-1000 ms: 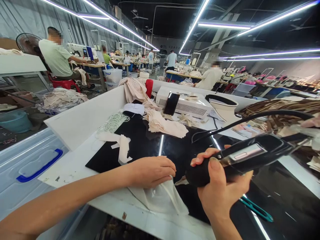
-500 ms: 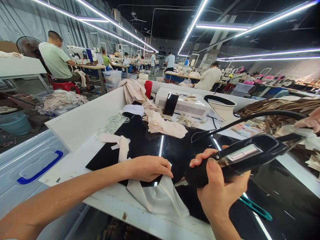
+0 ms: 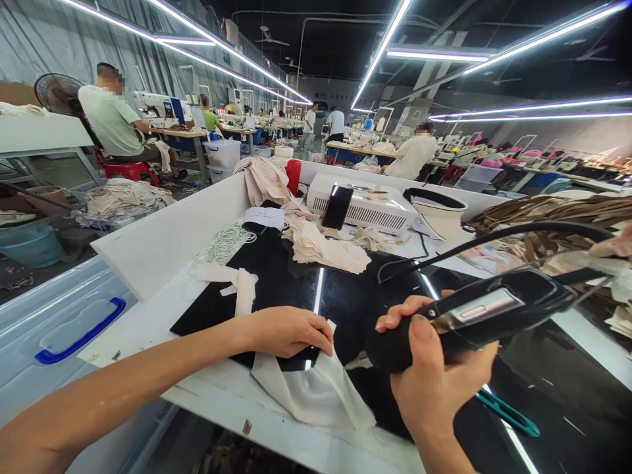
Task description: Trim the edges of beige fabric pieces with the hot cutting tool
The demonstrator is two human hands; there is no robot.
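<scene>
In my right hand [image 3: 434,368] is a black corded handheld electric tool [image 3: 498,313] with a silver panel. My fingers wrap round its rounded end, thumb on top, and it is raised above the table. My left hand [image 3: 296,332] is closed in a pinch on a strip of off-white fabric [image 3: 316,388], which drapes towards the table's front edge. The fingertips partly hide the pinched spot. Beneath lies a glossy black board [image 3: 345,306]. Teal-handled thread snips [image 3: 511,411], partly covered by my right wrist, rest on the board.
Beyond my hands lie a stack of beige fabric pieces [image 3: 328,247], a white vented machine [image 3: 365,204], a leaning phone [image 3: 338,205] and pale green cord [image 3: 227,243]. Another person's hand [image 3: 615,247] is at the right edge. A raised white panel [image 3: 172,240] borders the left.
My left hand shifts slightly left and more of the fabric's upper end shows beside its fingertips. The tool in my right hand moves slightly right.
</scene>
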